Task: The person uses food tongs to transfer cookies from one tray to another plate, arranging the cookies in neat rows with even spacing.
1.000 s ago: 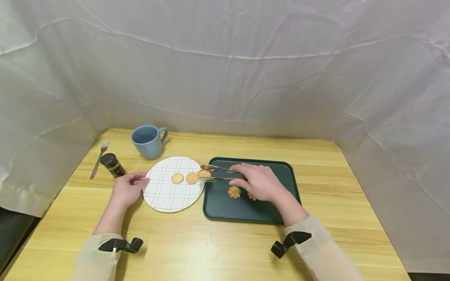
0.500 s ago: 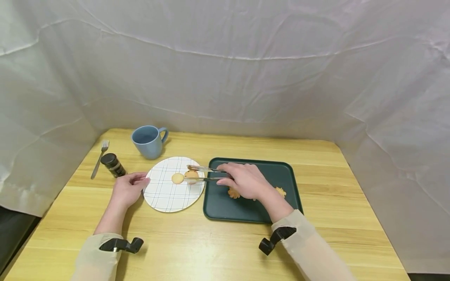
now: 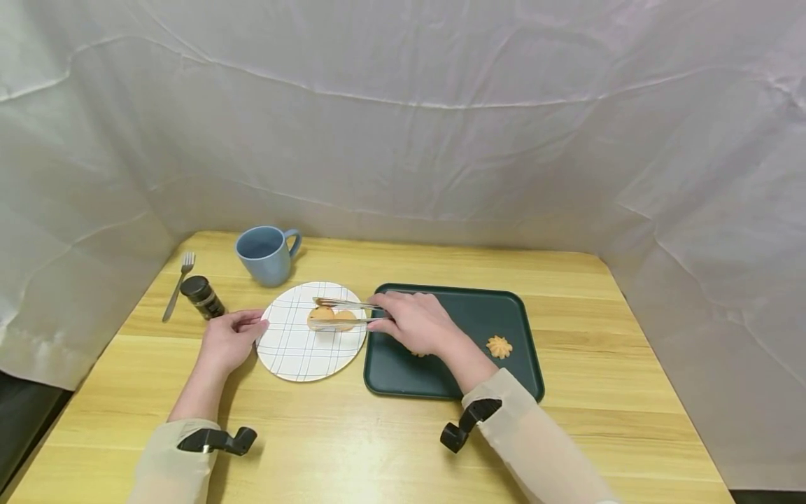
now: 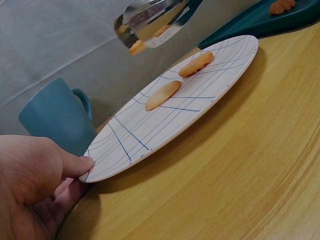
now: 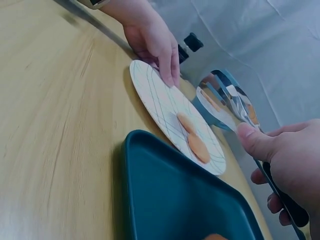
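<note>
**Tongs carry a cookie further over the plate**

The tongs pinch a small cookie above the plate, further left than half a second ago, over the two flat cookies. The right hand has its fingers curled round the handles. The left hand keeps pinching the plate's rim. One cookie now lies uncovered on the tray.
</note>
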